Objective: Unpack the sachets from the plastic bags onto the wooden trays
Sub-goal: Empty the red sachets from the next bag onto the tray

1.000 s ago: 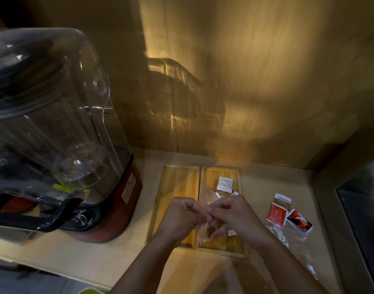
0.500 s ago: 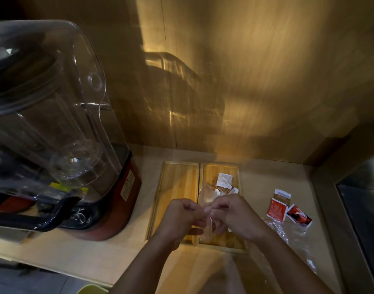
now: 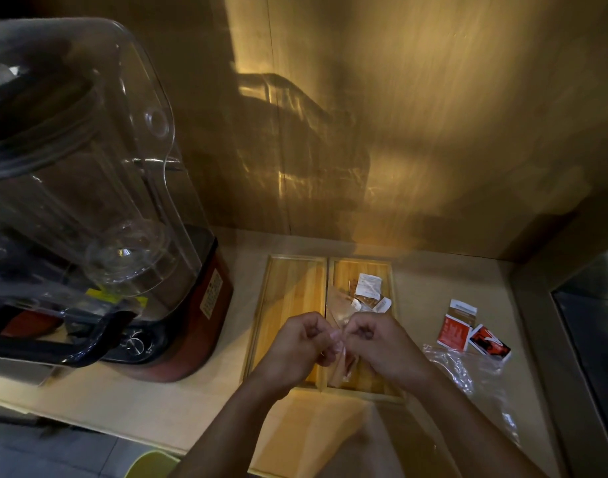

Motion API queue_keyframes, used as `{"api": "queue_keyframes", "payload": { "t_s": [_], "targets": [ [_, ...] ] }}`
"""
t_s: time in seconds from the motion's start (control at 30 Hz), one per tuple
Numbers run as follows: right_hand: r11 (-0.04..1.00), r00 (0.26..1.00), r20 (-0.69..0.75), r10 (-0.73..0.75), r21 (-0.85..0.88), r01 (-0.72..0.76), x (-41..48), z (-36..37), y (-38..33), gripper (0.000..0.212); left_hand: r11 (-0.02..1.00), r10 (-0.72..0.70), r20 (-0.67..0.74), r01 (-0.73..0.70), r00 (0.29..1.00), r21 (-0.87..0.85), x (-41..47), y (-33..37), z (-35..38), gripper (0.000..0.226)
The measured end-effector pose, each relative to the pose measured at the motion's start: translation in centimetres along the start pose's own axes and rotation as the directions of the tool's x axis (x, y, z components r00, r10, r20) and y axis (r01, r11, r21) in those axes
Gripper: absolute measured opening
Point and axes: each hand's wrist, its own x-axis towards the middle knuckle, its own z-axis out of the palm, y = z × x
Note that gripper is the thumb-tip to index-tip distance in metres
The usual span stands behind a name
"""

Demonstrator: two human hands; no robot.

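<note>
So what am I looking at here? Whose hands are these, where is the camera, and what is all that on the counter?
No machine here: a person wears a camera on the head, looking down. The left hand and right hand together pinch a small clear plastic bag above two wooden trays. The left tray looks bare; the right tray holds a few pale sachets. On the counter to the right lie red sachets and an empty-looking plastic bag. A blender stands at left.
</note>
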Motion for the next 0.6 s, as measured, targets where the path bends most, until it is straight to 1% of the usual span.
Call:
{"api": "queue_keyframes", "payload": {
  "t_s": [0.07,0.13,0.2,0.23,0.33,0.4,0.43,0.5,0.53,0.6],
  "targets": [
    [0.998,1.0,-0.019,-0.01,-0.068,0.008,0.0,0.4,-0.2,0.028,0.996,-0.024,-0.019,0.025,1.0,0.081,0.1,0.0,0.2,0.018],
    [0.973,0.999,-0.033,-0.025,-0.23,0.017,-0.1,0.9,-0.3,0.031,0.96,-0.019,-0.083,0.042,0.996,0.277,0.3,-0.2,0.6,0.018],
    [0.908,0.995,-0.074,-0.071,-0.418,0.033,-0.1,1.2,-0.3,0.032,0.85,0.045,-0.15,0.04,0.988,0.525,0.3,-0.2,0.9,0.012],
    [0.879,0.99,-0.11,-0.088,-0.476,0.025,-0.1,1.2,-0.3,0.035,0.792,0.081,-0.169,0.039,0.982,0.61,0.2,-0.2,1.0,0.011],
    [0.843,0.972,-0.213,-0.102,-0.537,-0.029,-0.1,0.3,0.1,0.039,0.686,0.136,-0.208,0.059,0.968,0.725,0.0,-0.2,1.1,0.018],
    [0.837,0.961,-0.259,-0.101,-0.545,-0.059,-0.2,-0.3,0.4,0.034,0.653,0.167,-0.301,0.123,0.939,0.747,-0.1,-0.1,1.0,0.023],
    [0.843,0.953,-0.284,-0.107,-0.535,-0.065,-0.2,-0.4,0.5,0.028,0.659,0.178,-0.354,0.156,0.918,0.736,0.0,-0.1,0.9,0.024],
    [0.869,0.938,-0.324,-0.128,-0.491,-0.051,-0.3,-0.2,0.4,0.019,0.723,0.15,-0.428,0.196,0.892,0.662,0.1,-0.3,1.0,0.025],
    [0.885,0.936,-0.325,-0.138,-0.465,-0.031,-0.3,-0.1,0.4,0.018,0.772,0.096,-0.435,0.208,0.896,0.6,0.1,-0.3,1.0,0.027],
    [0.902,0.942,-0.291,-0.165,-0.431,0.025,-0.3,0.5,0.5,0.02,0.87,-0.053,-0.401,0.239,0.914,0.431,0.2,-0.4,1.3,0.035]
  ]
}}
